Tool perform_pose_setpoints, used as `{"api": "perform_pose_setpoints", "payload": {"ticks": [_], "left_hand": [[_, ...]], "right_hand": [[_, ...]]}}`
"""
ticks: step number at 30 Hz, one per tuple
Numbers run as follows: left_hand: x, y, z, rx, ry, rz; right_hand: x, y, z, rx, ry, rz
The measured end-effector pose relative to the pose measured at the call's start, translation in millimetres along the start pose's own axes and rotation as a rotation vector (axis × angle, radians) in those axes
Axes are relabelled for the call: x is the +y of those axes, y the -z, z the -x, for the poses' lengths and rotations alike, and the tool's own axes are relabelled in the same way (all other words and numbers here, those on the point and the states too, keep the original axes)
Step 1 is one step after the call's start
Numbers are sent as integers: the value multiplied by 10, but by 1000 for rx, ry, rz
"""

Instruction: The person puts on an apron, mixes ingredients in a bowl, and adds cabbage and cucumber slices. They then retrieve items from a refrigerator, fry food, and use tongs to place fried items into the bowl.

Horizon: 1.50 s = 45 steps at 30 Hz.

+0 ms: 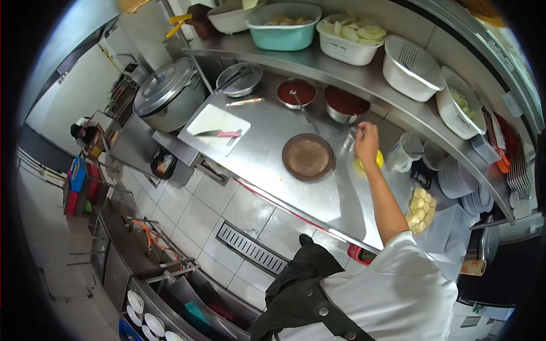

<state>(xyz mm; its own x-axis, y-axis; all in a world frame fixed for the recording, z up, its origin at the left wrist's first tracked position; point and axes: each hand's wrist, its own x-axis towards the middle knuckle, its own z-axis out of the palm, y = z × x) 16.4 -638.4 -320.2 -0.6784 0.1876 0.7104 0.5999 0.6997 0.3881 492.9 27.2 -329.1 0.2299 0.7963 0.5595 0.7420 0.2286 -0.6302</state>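
Note:
My right hand (367, 141) reaches over the steel counter (267, 125), its fingers closed. Something clear and shiny shows at the fingertips, too blurred to name. Behind my wrist is a yellow round thing (379, 159), partly hidden by the arm. A brown round plate (308, 157) lies on the counter to the left of the hand. Beyond it stand a bowl of red sauce (347, 101) and a smaller bowl of red sauce (296, 91) with a ladle in it. A white pitcher (400, 154) is just right of the hand. My left hand is out of view.
On the left, a pink-handled knife (227, 134) lies on a white cutting board (213, 122); a large lidded pot (166, 91) stands beyond. The overhead shelf (352, 74) holds several baskets. A bag of pale round pieces (421, 211) and stacked plates (458, 179) sit at right.

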Motion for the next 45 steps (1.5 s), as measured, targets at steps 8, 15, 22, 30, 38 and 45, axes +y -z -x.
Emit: {"api": "perform_pose_setpoints", "payload": {"ticks": [8,15,22,30,38,45], "left_hand": [[3526,-3061,1245,-1486,125,1053],[4949,-4411,1416,-1418,418,1052],[5123,-4487,1227,-1710,503,1072],[5330,-4567,1204,-2027,837,1195],[5668,-4893,1344,-1967,510,1170],[6485,-4670,955,-1367,-108,875]], "right_hand": [[1006,-802,-1224,-466,-9,424],[925,-900,-1344,-546,47,556],[884,-211,-1480,-539,-143,575],[562,-179,-1047,-594,-984,-180],[657,-366,-545,-392,-948,-623],[619,-464,-473,-287,-585,-157]]}}
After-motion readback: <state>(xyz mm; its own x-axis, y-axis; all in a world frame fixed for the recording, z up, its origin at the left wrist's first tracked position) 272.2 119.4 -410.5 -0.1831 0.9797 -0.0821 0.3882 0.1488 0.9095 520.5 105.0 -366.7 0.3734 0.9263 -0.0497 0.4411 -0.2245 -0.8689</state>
